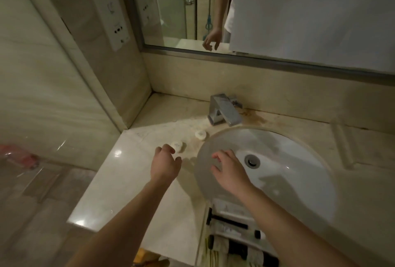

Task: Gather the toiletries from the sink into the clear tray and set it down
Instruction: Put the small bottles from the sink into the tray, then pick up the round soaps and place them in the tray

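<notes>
Left hand (pixel 165 163), fingers spread, empty, nears small round soap (pixel 177 146) lying flat on counter (pixel 119 181).

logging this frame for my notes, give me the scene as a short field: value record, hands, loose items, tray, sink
left hand: open, reaching over the counter, fingertips close to the nearer round white item
right hand: open, empty, hovering over the basin
loose items: two small round white items on the counter left of the basin; the farther one lies near the faucet
clear tray: at the front edge, holding dark and pale toiletries
basin contents: only the drain visible
</notes>
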